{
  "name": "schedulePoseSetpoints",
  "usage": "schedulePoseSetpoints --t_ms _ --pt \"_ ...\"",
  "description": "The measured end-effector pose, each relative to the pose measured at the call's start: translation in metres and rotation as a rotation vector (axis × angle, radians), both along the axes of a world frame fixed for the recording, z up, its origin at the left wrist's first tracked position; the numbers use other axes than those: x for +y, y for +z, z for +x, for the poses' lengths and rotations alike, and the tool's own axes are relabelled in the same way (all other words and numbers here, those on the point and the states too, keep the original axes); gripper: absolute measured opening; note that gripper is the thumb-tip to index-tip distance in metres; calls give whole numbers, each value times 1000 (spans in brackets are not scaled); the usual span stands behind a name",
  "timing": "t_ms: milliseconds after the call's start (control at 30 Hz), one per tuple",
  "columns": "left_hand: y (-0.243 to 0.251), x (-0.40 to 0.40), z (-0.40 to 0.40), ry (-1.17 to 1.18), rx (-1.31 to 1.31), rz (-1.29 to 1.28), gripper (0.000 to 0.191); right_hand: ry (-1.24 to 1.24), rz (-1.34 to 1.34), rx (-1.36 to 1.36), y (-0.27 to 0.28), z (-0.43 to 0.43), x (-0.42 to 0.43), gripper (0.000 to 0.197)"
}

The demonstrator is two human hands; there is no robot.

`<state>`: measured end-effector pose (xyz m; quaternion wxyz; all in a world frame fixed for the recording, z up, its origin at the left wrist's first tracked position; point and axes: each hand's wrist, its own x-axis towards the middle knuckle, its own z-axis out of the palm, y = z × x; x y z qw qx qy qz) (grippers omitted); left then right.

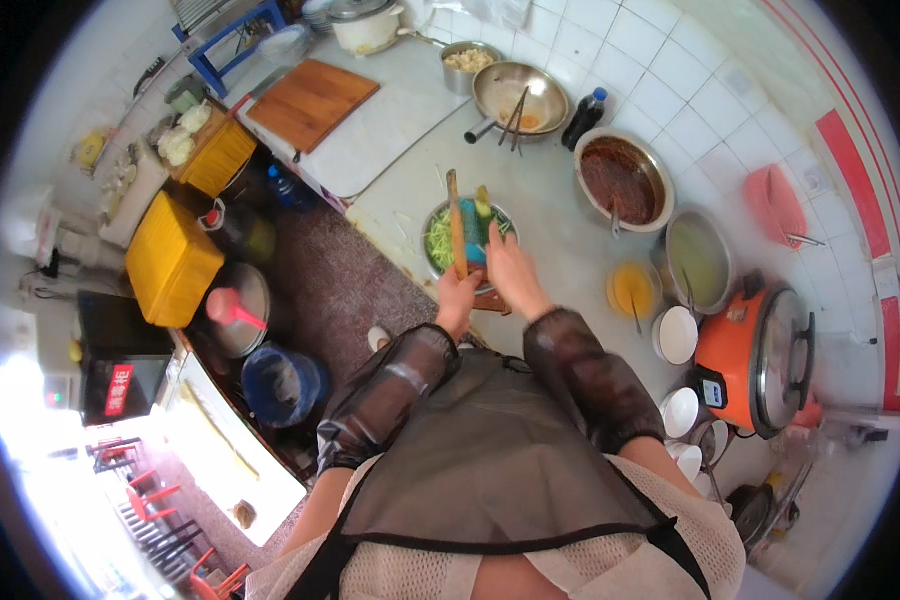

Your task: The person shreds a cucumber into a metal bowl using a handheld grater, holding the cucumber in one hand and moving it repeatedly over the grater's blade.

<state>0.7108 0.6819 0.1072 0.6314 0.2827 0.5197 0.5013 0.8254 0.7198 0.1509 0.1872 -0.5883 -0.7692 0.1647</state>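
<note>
My left hand grips the lower end of a wooden-edged grater with a blue-green middle, which slants over a metal bowl. Shredded green vegetable lies in the bowl. My right hand, slightly blurred, is on a piece of cucumber at the grater's right side; its fingers partly hide the cucumber. Both hands are close together above the bowl, near the counter's front edge. A few pale green shreds lie on the counter left of the bowl.
A steel pan with chopsticks, a dark bottle, a basin of dark red sauce, a bowl of orange liquid and an orange rice cooker line the counter. A cutting board lies back left; a blue bin stands below.
</note>
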Motion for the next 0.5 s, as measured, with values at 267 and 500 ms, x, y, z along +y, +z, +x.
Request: schedulePoseSetpoints --t_ms 267,500 --pt "2 1 -21 20 -89 -36 14 214 -70 -188 24 -8 -19 39" --pt "1 0 -27 49 -129 -73 14 257 -116 -158 20 -10 -13 33"
